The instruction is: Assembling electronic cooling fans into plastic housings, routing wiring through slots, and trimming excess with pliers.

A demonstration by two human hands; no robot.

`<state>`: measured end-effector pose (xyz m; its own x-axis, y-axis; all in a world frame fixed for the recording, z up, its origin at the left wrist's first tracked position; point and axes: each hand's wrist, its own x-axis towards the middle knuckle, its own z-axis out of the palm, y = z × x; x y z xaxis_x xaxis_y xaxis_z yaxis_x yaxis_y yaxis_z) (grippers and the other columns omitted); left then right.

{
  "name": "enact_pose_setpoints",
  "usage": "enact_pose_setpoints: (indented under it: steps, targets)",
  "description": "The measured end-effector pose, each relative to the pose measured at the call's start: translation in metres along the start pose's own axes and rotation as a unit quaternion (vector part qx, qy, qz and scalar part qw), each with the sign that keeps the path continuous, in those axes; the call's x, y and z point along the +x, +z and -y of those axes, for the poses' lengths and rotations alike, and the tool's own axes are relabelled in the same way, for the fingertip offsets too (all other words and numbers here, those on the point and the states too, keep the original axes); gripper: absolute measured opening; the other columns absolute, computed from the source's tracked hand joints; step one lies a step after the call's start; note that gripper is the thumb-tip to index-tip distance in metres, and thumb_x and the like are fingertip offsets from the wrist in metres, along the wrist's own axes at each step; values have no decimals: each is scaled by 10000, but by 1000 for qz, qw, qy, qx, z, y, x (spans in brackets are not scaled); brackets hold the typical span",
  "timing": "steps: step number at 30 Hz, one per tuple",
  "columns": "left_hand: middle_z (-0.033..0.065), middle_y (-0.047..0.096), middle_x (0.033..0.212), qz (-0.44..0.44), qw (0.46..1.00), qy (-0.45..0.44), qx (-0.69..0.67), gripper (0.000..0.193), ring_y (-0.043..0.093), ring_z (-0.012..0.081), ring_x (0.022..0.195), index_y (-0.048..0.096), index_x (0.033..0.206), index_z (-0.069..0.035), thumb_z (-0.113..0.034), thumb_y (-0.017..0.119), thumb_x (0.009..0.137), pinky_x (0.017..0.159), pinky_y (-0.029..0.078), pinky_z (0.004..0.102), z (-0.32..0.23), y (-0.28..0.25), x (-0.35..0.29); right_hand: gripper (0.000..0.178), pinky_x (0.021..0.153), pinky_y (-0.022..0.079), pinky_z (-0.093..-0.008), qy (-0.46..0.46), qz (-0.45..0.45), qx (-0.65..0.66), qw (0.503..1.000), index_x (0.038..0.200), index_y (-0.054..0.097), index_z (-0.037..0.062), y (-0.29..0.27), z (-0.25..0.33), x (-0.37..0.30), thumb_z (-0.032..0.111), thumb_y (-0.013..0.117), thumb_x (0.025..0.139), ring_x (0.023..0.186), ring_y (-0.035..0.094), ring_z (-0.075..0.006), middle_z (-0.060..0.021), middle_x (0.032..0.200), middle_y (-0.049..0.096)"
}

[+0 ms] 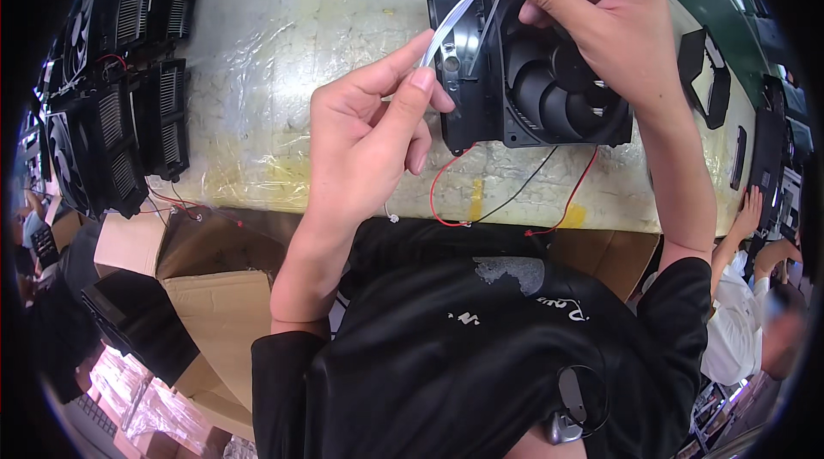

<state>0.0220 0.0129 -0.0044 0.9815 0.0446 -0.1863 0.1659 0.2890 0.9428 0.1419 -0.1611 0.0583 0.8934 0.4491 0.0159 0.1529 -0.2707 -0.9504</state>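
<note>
My left hand (pixel 369 120) is closed, pinching a white wire bundle (pixel 453 16) between thumb and forefinger. The bundle arcs up and right toward my right hand. With thumb and fingers pressed together, my right hand (pixel 605 9) grips a thin pale strip that looks like a cable tie (pixel 487 34); its lower part hangs down and left. Under both hands lies a black fan unit (pixel 554 86) with a dark housing (pixel 468 107) on its left side. From its near edge, red wires (pixel 435 189) and a black wire (pixel 525 189) trail to the table edge.
Plastic film covers the table (pixel 249 90). Several black finned fan units (pixel 112 133) stand at the left. A black frame (pixel 717 86) and a small black bar (pixel 738 157) lie at the right. Below the left edge is an open cardboard box (pixel 215 313). Another person's hand (pixel 749 208) is at far right.
</note>
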Motion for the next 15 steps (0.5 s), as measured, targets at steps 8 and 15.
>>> enact_pose_setpoints:
  steps: [8, 15]
  targets:
    - [79, 667, 841, 8, 1000, -29, 5, 336, 523, 55, 493, 571, 1304, 0, -79, 545, 979, 436, 412, 183, -9, -3, -1, 113, 574, 476, -187, -159, 114, 159, 968, 952, 703, -54, 2, -9, 8, 39, 675, 895, 653, 615, -65, -53, 791, 688]
    - [124, 706, 911, 111, 985, -91, 93, 364, 668, 126, 649, 531, 1313, 54, -92, 537, 979, 613, 535, 229, -44, -9, 9, 135, 618, 461, -184, -50, 83, -134, 986, 978, 727, -7, -5, -4, -14, 53, 703, 860, 687, 591, -58, -29, 874, 689]
